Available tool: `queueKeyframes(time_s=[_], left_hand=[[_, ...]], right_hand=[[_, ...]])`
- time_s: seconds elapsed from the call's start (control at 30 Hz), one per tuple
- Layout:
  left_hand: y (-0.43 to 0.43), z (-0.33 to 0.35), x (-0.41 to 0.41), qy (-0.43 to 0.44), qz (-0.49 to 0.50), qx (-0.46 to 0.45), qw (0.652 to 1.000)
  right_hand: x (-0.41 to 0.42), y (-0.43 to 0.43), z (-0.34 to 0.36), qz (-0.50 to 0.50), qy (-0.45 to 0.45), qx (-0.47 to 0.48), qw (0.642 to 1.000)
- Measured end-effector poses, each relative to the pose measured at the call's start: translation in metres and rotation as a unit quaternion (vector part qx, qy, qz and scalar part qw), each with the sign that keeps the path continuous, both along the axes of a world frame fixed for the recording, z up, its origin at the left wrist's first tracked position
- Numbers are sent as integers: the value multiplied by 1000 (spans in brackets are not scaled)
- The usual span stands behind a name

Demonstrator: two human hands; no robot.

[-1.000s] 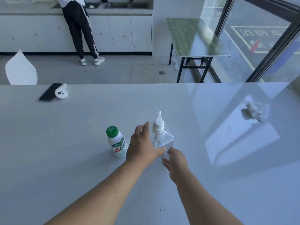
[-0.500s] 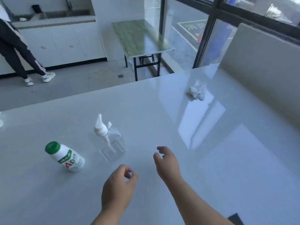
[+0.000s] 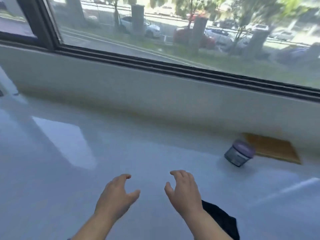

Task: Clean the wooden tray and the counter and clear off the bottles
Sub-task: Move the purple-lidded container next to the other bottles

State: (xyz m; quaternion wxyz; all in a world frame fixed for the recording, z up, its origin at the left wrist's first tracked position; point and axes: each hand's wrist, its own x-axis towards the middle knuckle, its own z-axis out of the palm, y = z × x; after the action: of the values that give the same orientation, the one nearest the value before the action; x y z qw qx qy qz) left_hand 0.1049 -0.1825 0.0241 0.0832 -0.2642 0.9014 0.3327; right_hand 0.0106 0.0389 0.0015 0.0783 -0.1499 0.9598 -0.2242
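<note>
A glossy white counter (image 3: 121, 153) runs up to a low white wall beneath a wide dark-framed window (image 3: 155, 64), through which blurred parked cars and trees show. We hold both hands above the counter near the bottom of the view. Our left hand (image 3: 116, 196) is empty, its fingers loosely curled and apart. Our right hand (image 3: 185, 193) is likewise empty, fingers spread and bent. A flat wooden tray (image 3: 273, 148) lies against the wall, well apart from the right hand, ahead and to its right. A small grey jar with a purple lid (image 3: 239, 154) stands tilted just beside the tray's near left edge; whether they touch, we cannot tell. A dark cloth (image 3: 223, 220) lies just beside our right wrist.
</note>
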Motion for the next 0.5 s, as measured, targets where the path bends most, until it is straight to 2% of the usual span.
queueKeyframes(time_s=[0.17, 0.37, 0.43, 0.5], left_hand=[[149, 13, -133, 32, -111, 18, 993], [288, 15, -251, 49, -198, 7, 979], [324, 13, -283, 51, -222, -12, 974], [353, 10, -310, 65, -241, -21, 968]], right_hand=[[-56, 163, -6, -145, -21, -18, 989], [-119, 279, -24, -272, -65, -77, 957], [-144, 299, -35, -313, -98, -147, 933], [-171, 311, -43, -366, -170, -256, 878]])
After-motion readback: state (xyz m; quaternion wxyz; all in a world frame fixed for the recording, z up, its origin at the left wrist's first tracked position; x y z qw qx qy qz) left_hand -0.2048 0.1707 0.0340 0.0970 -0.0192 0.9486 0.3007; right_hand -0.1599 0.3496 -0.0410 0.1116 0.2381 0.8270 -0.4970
